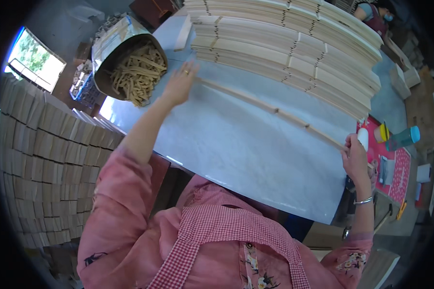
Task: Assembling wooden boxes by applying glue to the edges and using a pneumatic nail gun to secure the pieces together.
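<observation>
A long, thin wooden slat (pixel 255 102) with small dark notches near its middle runs slantwise across the table in front of me. My left hand (pixel 179 85), a ring on one finger, is at its far left end; the fingers are slightly blurred and seem to hold that end. At the near right end, my right hand (pixel 356 156) pinches the slat between thumb and fingers. Just beyond lies a tall stack of similar pale slats (pixel 284 53), their notches lined up in dark rows.
A smooth grey-blue table (pixel 255 159) lies under the slat. At left stands a bin (pixel 103 62) of wooden offcuts (pixel 140 72), with stacked wood blocks (pixel 48 168) below. A teal cup (pixel 407 137) and yellow container (pixel 382 132) stand right. Another person (pixel 376 19) is at the far right.
</observation>
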A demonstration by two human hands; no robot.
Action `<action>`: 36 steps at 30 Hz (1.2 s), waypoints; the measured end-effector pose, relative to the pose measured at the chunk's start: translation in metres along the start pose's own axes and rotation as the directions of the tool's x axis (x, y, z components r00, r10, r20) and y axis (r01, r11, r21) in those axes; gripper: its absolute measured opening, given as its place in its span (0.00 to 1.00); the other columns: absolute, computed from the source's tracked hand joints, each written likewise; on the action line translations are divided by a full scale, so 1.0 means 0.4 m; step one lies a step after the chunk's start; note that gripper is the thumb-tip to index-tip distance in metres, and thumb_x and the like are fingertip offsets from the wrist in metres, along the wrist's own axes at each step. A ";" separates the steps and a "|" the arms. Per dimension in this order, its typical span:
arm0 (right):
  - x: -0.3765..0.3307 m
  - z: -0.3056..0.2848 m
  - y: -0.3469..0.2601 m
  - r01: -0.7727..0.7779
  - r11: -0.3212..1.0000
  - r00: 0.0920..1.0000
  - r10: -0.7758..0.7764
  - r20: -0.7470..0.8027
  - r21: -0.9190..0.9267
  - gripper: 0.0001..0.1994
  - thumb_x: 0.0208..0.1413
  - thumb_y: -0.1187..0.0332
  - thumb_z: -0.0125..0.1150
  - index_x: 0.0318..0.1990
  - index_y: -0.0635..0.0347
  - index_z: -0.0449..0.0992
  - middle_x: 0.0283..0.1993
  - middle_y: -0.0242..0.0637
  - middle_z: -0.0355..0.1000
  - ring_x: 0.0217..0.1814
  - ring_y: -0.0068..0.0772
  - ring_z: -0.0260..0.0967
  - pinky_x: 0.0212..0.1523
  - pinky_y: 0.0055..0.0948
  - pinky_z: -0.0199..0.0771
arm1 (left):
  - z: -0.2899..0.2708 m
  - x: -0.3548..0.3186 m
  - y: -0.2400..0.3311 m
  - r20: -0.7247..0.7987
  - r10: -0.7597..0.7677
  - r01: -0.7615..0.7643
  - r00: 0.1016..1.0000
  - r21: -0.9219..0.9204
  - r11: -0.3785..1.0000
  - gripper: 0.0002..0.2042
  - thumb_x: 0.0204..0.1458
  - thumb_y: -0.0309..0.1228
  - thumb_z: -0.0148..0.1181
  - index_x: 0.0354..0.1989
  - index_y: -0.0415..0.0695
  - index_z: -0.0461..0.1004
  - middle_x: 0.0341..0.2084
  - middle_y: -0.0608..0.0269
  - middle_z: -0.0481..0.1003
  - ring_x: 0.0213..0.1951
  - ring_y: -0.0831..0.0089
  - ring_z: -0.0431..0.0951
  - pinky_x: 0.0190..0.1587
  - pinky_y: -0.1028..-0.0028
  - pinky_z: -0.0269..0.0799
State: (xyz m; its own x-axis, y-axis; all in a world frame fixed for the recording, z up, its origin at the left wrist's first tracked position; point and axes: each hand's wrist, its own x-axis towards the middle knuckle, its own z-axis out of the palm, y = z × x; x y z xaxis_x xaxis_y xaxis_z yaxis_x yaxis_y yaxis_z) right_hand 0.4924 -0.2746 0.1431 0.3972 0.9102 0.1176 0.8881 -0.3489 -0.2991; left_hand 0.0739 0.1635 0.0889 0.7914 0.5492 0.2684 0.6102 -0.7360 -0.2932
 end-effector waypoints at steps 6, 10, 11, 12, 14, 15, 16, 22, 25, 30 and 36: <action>-0.063 -0.010 -0.023 -0.064 0.969 0.996 0.047 -0.076 -0.238 0.08 0.56 0.71 0.60 0.41 0.59 0.68 0.34 0.42 0.74 0.35 0.52 0.73 0.36 0.44 0.73 | -0.052 0.039 -0.015 0.424 0.021 0.021 0.905 -0.094 0.995 0.12 0.53 0.23 0.53 0.44 0.48 0.76 0.45 0.56 0.79 0.50 0.52 0.77 0.57 0.50 0.68; -0.041 0.099 -0.034 -0.223 0.928 0.975 0.214 -0.063 -0.298 0.07 0.60 0.70 0.54 0.44 0.58 0.71 0.34 0.50 0.76 0.34 0.58 0.74 0.36 0.51 0.73 | -0.073 -0.068 0.056 0.302 0.127 -0.060 0.945 -0.222 0.973 0.06 0.54 0.26 0.53 0.37 0.46 0.77 0.37 0.54 0.81 0.43 0.49 0.79 0.48 0.54 0.73; -0.042 0.125 -0.048 -0.263 0.907 0.961 0.278 -0.001 -0.329 0.08 0.59 0.70 0.54 0.45 0.58 0.71 0.34 0.52 0.77 0.33 0.59 0.75 0.35 0.52 0.72 | -0.096 -0.097 0.077 0.345 0.139 -0.071 0.928 -0.205 0.976 0.07 0.55 0.27 0.53 0.39 0.45 0.76 0.38 0.53 0.80 0.43 0.48 0.79 0.46 0.55 0.74; -0.041 0.148 -0.081 -0.248 0.925 0.965 0.261 0.009 -0.288 0.08 0.60 0.71 0.53 0.45 0.59 0.71 0.33 0.52 0.77 0.33 0.58 0.76 0.35 0.52 0.74 | -0.096 -0.114 0.086 0.344 0.139 -0.067 0.928 -0.214 0.975 0.07 0.55 0.27 0.53 0.39 0.45 0.76 0.38 0.53 0.80 0.43 0.48 0.79 0.46 0.55 0.74; -0.053 0.174 -0.151 -0.230 0.940 0.970 0.241 0.016 -0.251 0.09 0.60 0.71 0.53 0.46 0.60 0.72 0.32 0.53 0.77 0.33 0.58 0.77 0.36 0.51 0.75 | -0.103 -0.150 0.098 0.359 0.149 -0.045 0.921 -0.282 0.958 0.09 0.55 0.27 0.52 0.43 0.45 0.75 0.39 0.52 0.80 0.43 0.48 0.79 0.46 0.54 0.74; -0.059 0.179 -0.183 -0.157 0.971 0.985 0.167 0.044 -0.181 0.11 0.60 0.71 0.52 0.48 0.61 0.72 0.32 0.52 0.78 0.33 0.58 0.77 0.36 0.51 0.76 | -0.114 -0.174 0.102 0.365 0.145 -0.027 0.920 -0.309 0.951 0.11 0.55 0.28 0.52 0.45 0.45 0.74 0.39 0.51 0.81 0.43 0.47 0.79 0.46 0.54 0.74; -0.069 0.182 -0.205 -0.084 0.990 0.993 0.092 0.069 -0.109 0.13 0.59 0.71 0.52 0.51 0.61 0.73 0.32 0.52 0.78 0.33 0.58 0.77 0.36 0.51 0.76 | -0.122 -0.194 0.107 0.372 0.143 -0.010 0.917 -0.338 0.941 0.12 0.56 0.28 0.52 0.48 0.45 0.74 0.40 0.51 0.81 0.43 0.47 0.79 0.46 0.53 0.74; -0.114 0.243 -0.293 0.079 0.968 0.989 -0.107 0.106 0.239 0.13 0.56 0.72 0.57 0.49 0.60 0.77 0.39 0.50 0.78 0.37 0.57 0.75 0.40 0.46 0.73 | -0.137 -0.209 0.152 0.408 0.073 0.143 0.910 -0.474 0.869 0.24 0.55 0.28 0.49 0.63 0.44 0.64 0.40 0.45 0.80 0.38 0.45 0.80 0.43 0.53 0.74; -0.121 0.265 -0.389 0.315 0.948 0.945 -0.318 0.076 0.045 0.12 0.54 0.68 0.62 0.45 0.58 0.77 0.37 0.44 0.75 0.38 0.51 0.73 0.41 0.43 0.72 | -0.104 -0.193 0.183 0.474 -0.049 0.347 0.879 -0.565 0.749 0.23 0.57 0.29 0.51 0.63 0.44 0.64 0.38 0.42 0.80 0.36 0.45 0.80 0.42 0.54 0.76; -0.092 0.300 -0.521 0.480 0.876 0.871 -0.483 -0.093 -0.054 0.11 0.51 0.66 0.67 0.41 0.56 0.78 0.37 0.35 0.70 0.40 0.43 0.69 0.43 0.36 0.67 | -0.087 -0.223 0.219 0.449 -0.044 0.427 0.892 -0.808 0.406 0.21 0.55 0.32 0.62 0.58 0.44 0.67 0.36 0.49 0.78 0.29 0.59 0.78 0.32 0.64 0.76; -0.051 0.348 -0.541 0.517 0.854 0.824 -0.515 -0.234 -0.061 0.09 0.50 0.66 0.70 0.37 0.55 0.78 0.36 0.31 0.67 0.39 0.36 0.65 0.45 0.32 0.63 | -0.076 -0.253 0.225 0.395 -0.010 0.390 0.919 -0.901 0.192 0.22 0.55 0.32 0.66 0.57 0.46 0.68 0.36 0.56 0.75 0.24 0.70 0.73 0.26 0.72 0.73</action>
State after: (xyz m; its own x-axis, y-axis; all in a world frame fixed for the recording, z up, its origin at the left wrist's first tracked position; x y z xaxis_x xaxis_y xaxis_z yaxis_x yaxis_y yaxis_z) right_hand 0.2601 -0.1865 0.0735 -0.0761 0.8778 0.4730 0.9778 0.1585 -0.1369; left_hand 0.0477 0.0296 0.0631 0.7352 0.6683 -0.1131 0.3927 -0.2840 0.8747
